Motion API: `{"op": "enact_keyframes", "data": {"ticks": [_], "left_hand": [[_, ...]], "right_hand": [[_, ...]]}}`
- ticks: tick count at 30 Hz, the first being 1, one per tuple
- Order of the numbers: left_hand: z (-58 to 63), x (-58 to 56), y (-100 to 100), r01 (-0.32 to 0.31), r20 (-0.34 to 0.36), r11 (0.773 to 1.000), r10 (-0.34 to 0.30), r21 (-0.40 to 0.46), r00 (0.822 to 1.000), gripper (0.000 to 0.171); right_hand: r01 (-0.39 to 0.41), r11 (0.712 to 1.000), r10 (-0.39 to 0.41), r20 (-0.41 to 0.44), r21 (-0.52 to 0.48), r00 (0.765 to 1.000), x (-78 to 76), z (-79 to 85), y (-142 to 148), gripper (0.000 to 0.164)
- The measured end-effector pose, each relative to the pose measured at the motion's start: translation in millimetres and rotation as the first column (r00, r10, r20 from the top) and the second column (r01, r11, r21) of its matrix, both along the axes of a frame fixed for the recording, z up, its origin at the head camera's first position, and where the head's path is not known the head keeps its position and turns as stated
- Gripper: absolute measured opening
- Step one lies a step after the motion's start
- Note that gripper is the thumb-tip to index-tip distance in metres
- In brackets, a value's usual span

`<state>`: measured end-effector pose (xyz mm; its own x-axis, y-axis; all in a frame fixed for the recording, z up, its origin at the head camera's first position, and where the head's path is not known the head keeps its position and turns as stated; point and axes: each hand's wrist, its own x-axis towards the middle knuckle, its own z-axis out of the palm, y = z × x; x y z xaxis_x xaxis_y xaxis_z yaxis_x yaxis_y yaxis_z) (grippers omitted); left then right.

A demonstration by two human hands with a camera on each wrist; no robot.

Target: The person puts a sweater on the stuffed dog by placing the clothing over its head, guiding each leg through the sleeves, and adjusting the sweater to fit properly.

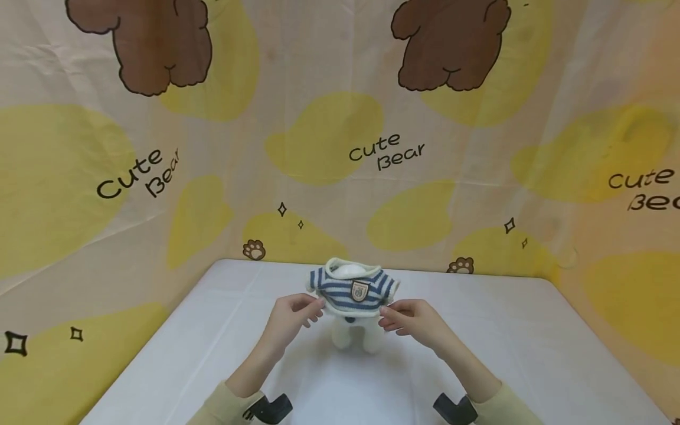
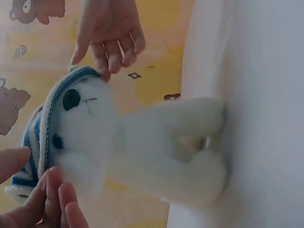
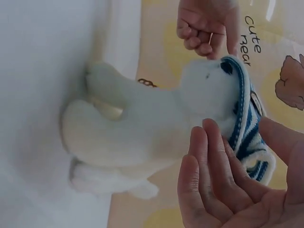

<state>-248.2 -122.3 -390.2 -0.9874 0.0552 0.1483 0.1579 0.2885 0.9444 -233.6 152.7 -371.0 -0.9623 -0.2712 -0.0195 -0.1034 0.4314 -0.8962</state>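
Observation:
A white plush toy [image 2: 156, 147] stands upright on its legs on the white table. A blue-and-white striped knit sweater [image 1: 340, 293] with a shield-shaped badge sits over the top of its head. Below the sweater's hem, the toy's dark eyes and stitched nose show in the left wrist view. My left hand [image 1: 291, 317] pinches the hem at its left side between thumb and fingers. At the opposite side my right hand [image 1: 414, 320] holds the hem the same way. Most of the toy's head top is hidden inside the sweater.
The white table [image 1: 223, 354] reaches back to a fabric backdrop [image 1: 319, 195] printed with bears, yellow patches and lettering. Black wrist-camera mounts [image 1: 273, 408] sit at both sleeves. The toy stands near the table's far edge.

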Motion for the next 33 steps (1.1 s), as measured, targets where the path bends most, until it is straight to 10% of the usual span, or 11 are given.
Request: {"op": "enact_keyframes", "data": {"ticks": [17, 33], "left_hand": [[-13.6, -7.2, 6, 0.212, 0.107, 0.926, -0.256, 0.313, 0.961, 0.022], [-34.3, -18.1, -8, 0.295, 0.055, 0.939, -0.308, 0.176, 0.950, 0.015]], "right_hand": [[0.100, 0.985, -0.091, 0.075, -0.137, 0.993, -1.0, -9.7, -13, 0.039], [0.021, 1.000, -0.021, 0.071, 0.002, 0.997, 0.0, -22.9, -3, 0.033]]}}
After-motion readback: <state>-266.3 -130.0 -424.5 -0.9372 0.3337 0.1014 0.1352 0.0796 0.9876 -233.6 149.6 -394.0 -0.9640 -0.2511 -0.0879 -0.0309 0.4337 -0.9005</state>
